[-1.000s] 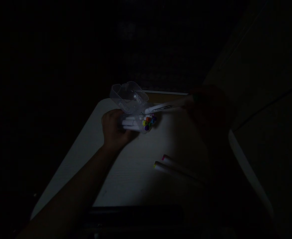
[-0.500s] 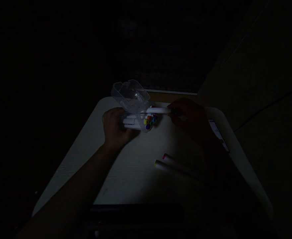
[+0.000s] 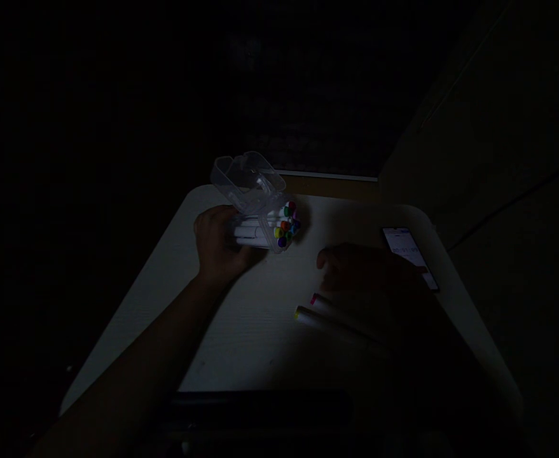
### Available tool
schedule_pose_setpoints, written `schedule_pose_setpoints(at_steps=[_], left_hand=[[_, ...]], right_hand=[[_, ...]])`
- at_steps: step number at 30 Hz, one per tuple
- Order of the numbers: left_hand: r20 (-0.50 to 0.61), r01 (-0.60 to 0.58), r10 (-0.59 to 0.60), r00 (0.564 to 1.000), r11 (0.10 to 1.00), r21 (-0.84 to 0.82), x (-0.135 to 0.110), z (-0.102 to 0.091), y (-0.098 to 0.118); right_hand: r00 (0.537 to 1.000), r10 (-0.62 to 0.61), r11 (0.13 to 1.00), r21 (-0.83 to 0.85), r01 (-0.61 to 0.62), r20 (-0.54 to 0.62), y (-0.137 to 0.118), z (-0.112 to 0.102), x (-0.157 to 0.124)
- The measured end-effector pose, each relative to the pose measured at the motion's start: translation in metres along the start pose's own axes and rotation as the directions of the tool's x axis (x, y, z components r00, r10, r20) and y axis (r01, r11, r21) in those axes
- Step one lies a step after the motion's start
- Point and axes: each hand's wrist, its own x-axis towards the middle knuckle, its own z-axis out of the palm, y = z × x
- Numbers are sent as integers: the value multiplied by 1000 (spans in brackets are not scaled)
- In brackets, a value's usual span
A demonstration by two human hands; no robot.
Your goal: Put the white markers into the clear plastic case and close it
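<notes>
The scene is very dark. My left hand (image 3: 217, 245) grips a clear plastic marker case (image 3: 255, 210) lying on its side on the white table (image 3: 241, 337), its lid hinged open upward. Several white markers with coloured caps (image 3: 286, 226) fill the case, ends pointing right. My right hand (image 3: 355, 270) hovers low over the table just above two loose markers (image 3: 331, 315), one with a pink cap and one with a yellow cap. Its fingers are lost in shadow.
A phone (image 3: 409, 251) with a lit screen lies on the table to the right of my right hand. The table's rounded far edge meets a wooden strip (image 3: 331, 186). A dark object (image 3: 260, 407) sits at the near edge.
My right hand pushed a white marker into the case, let it go, and moved back down toward the two loose markers. The left hand kept hold of the case.
</notes>
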Motion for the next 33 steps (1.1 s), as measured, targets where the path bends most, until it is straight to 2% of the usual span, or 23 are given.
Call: schedule_pose_setpoints(at_steps=[2,5,9,14,19,21,24,27,30,33], left_hand=[[-10,-19,19,1000,999,-34,0,0,1],[-35,-51,49,998,997,-60,-1,-1,2],[8,-9,9,1000,1000,-19,-2,-1,1],[24,4,-5,1000,1000,16,-2,0,-3],[-9,-48,48,999,999,8,-1,1,-3],[-4,-45,45,999,999,0,-1,0,-3],[9,-26,26,1000,1000,-1,-2,0,-3],[14,-19,19,1000,1000,-4,-2,-1,-3],[-4,-45,45,999,999,-22,-1,-1,-2],[-14,-65,64,998,998,-24,-1,-1,-1]], right_hand=[[996,46,999,-18,-45,73,-2,7,1],[999,-3,993,-120,8,47,-9,17,4],[998,-35,966,-253,46,46,-21,25,6],[1000,10,983,-181,-9,6,-32,27,-1],[999,32,987,-157,-37,-32,-37,28,-3],[999,22,984,-174,-29,-41,-36,29,2],[997,-65,973,-222,57,-30,-29,28,12],[989,-140,972,-198,130,-41,-18,23,19],[986,-143,982,-139,130,-90,-7,14,20],[974,-120,992,-69,109,-190,5,3,16]])
